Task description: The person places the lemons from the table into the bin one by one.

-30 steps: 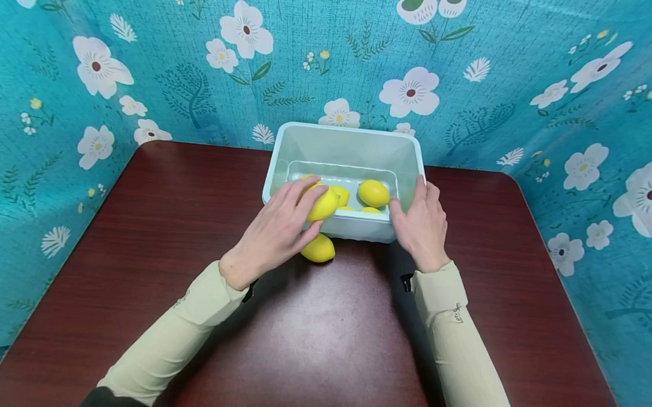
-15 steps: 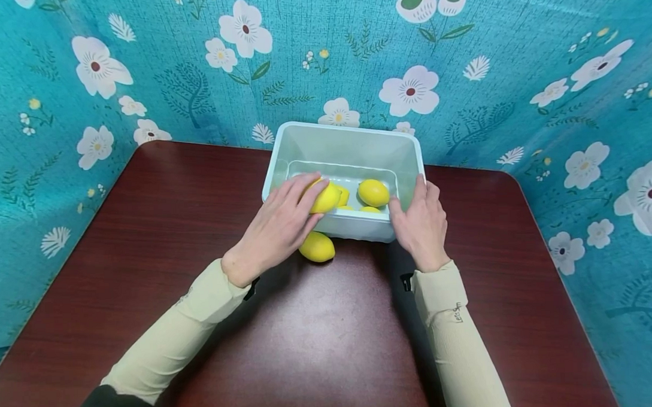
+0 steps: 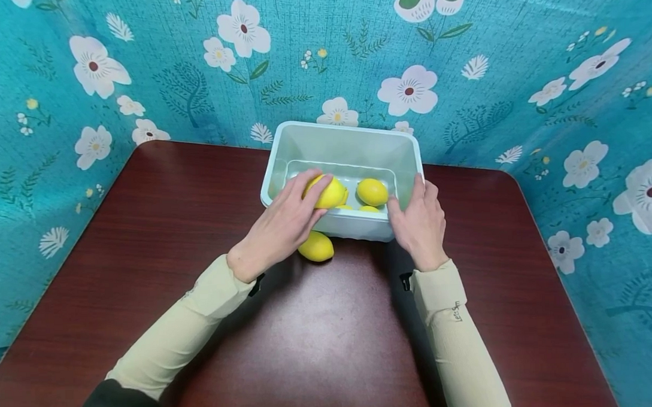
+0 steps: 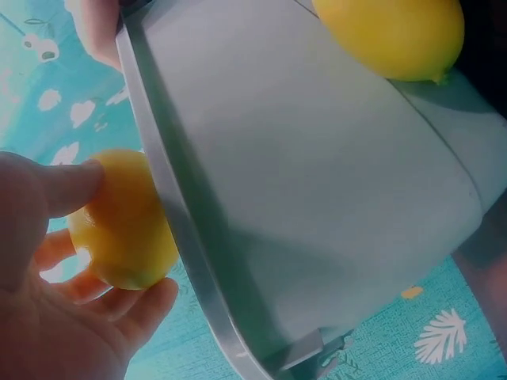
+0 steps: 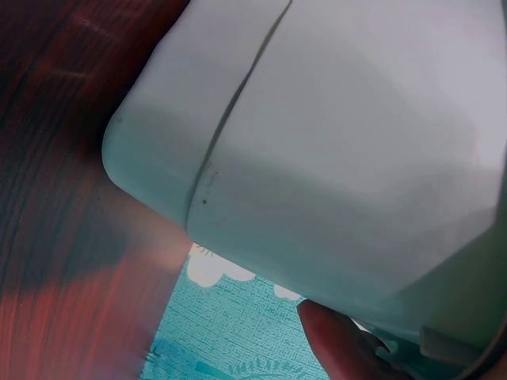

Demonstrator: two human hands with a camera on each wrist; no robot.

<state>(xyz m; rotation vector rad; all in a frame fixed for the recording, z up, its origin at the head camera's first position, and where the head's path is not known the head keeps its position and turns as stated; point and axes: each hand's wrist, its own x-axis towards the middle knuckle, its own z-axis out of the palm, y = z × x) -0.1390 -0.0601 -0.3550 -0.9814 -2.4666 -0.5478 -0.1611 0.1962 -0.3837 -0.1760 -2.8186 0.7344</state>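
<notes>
A pale green plastic bin (image 3: 359,226) sits at the back of the table, with several yellow lemons inside, one of them a lemon (image 3: 372,191) near the right end. Over the bin's front rim, towards its left, my left hand (image 3: 278,226) holds another lemon (image 3: 331,192) between thumb and fingers. In the left wrist view that held lemon (image 4: 127,226) shows beyond the rim. My right hand (image 3: 421,224) grips the bin's front right corner. Against the front wall, on the table, lies one more lemon (image 3: 317,247), partly behind my left hand.
The dark red-brown table (image 3: 309,348) has rounded back corners. Close behind it and along both sides hangs a turquoise flowered cloth (image 3: 321,60). The bin's back wall stands near the table's back edge.
My left hand has shifted slightly right over the bin with the lemon, which now covers more of the lemon behind it. The right hand stays on the bin.
</notes>
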